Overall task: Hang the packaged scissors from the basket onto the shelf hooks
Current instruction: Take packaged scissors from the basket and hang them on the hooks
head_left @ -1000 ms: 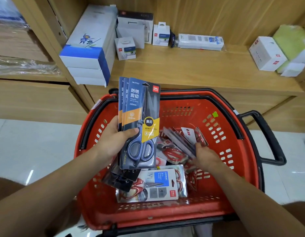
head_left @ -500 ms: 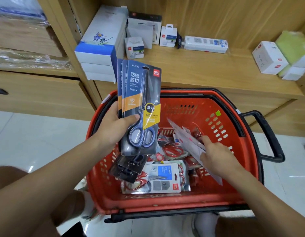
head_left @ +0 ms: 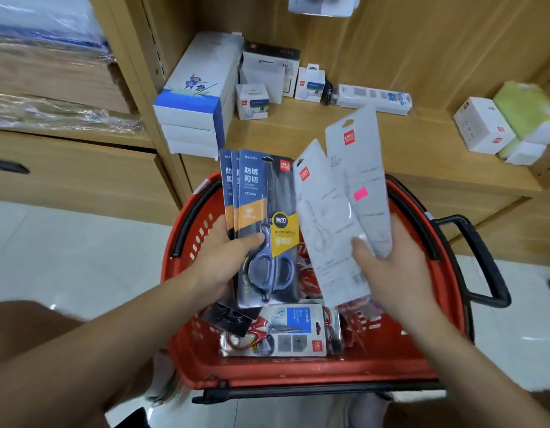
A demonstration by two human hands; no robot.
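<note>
1. Head view: the left hand (head_left: pixel 224 257) grips a stack of blue scissor packs (head_left: pixel 261 205), thumb curled across the front card just above the handle loops. Three card edges show, fanned at the top.
2. The front pack holds scissors with dark blades and blue-grey handles, under a clear blister on a blue card with an orange band.
3. The right hand (head_left: pixel 387 273) pinches two pale packs (head_left: pixel 338 211) at their lower ends, thumb in front. They are fanned apart, printed backs toward the camera, and each has a hang slot at the top.
4. Both handfuls are held upright above the red basket (head_left: pixel 421 375), in front of the wooden shelf (head_left: pixel 329 143).
5. More packs (head_left: pixel 286 332), with red-handled scissors, lie flat on the basket floor.
6. Change since 0.5 s ago: the right hand was low inside the basket with its pale packs tilted down; it is now raised level with the left hand. The left hand keeps its grip on the blue stack.
7. Legible writing on the blue card: "防锈剪切", "220mm", "黑刃" on a yellow band, and a red "deli" logo at the top right. The item number is blurred.
8. Each pale pack bears a red square logo; one carries a pink sticker (head_left: pixel 360 194). The remaining print is too faint to read.
9. The basket pack reads "HOME" on a blue panel.
</note>
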